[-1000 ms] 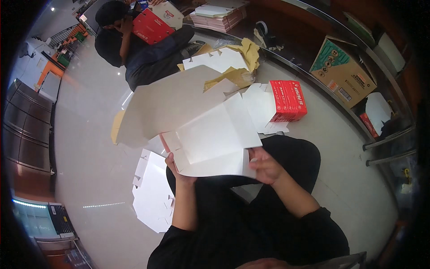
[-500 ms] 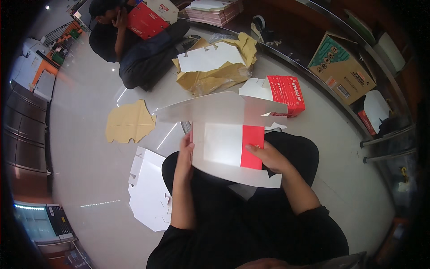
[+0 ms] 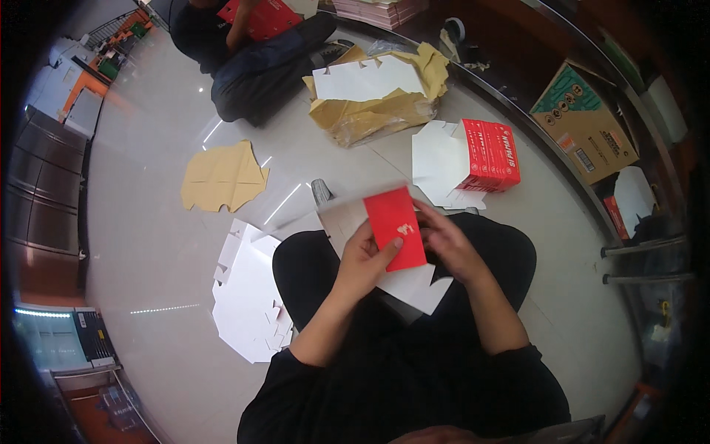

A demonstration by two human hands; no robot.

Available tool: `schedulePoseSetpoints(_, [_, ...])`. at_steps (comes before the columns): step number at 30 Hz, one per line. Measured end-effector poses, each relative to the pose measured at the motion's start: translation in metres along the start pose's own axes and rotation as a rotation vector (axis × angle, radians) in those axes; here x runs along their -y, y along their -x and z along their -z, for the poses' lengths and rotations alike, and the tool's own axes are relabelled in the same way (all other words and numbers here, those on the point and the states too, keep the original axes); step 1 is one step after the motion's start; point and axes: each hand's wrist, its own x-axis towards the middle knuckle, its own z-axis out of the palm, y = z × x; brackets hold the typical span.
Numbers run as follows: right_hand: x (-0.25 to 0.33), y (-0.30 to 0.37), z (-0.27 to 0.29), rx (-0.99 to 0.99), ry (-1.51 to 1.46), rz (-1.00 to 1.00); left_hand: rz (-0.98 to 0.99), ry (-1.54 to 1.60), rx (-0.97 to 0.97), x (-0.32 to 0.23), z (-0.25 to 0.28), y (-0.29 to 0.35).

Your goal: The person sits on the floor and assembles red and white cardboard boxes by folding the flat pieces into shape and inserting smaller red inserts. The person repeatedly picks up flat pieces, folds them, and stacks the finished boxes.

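Above my lap is a partly folded cardboard box blank [image 3: 347,222], white and grey with a red panel [image 3: 390,214] turned up toward me. My left hand [image 3: 362,259] grips it, with the thumb pressed on the red face and the fingers behind. At the panel's right edge is my right hand [image 3: 452,248], its index finger stretched along the upper corner. The other right fingers are bent, partly behind the panel and smeared by motion, so their hold is unclear. Flat white box blanks [image 3: 251,296] lie on the floor to the left of my knee.
Nested red-and-white boxes [image 3: 488,155] stand beyond my right knee. Torn brown wrapping [image 3: 370,118] holds more white blanks [image 3: 367,78] ahead. Brown paper [image 3: 225,177] lies at left. Another person [image 3: 259,74] sits far left with a red box. A brown carton [image 3: 588,126] is on the right shelf.
The blank has been folded and turned, so the red panel's outer face now shows. My left hand has moved right onto that panel; my right hand has shifted to its right edge.
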Motion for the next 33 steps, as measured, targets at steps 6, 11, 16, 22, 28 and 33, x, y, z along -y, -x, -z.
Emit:
schedulePoseSetpoints(6, [-0.002,0.018,-0.003,-0.028,0.554,0.661,-0.107,0.382,-0.233,-0.005,-0.017,0.0])
schedulePoseSetpoints(11, [0.013,0.021,-0.006,-0.08,1.19,0.846,-0.022,0.741,-0.083,-0.032,-0.025,0.01])
schedulePoseSetpoints(16, [0.028,0.019,-0.004,-0.087,1.105,0.908,-0.122,0.466,-0.09,-0.022,-0.02,0.019])
schedulePoseSetpoints(22, [0.045,0.018,0.001,-0.013,0.966,0.884,-0.167,0.358,0.014,-0.013,-0.019,0.023])
schedulePoseSetpoints(28, [0.043,0.021,-0.001,-0.109,0.988,0.877,-0.271,0.199,0.017,-0.014,-0.029,0.023])
schedulePoseSetpoints(33, [0.043,0.022,0.004,-0.082,0.819,0.851,-0.237,0.164,0.032,-0.023,-0.027,0.018])
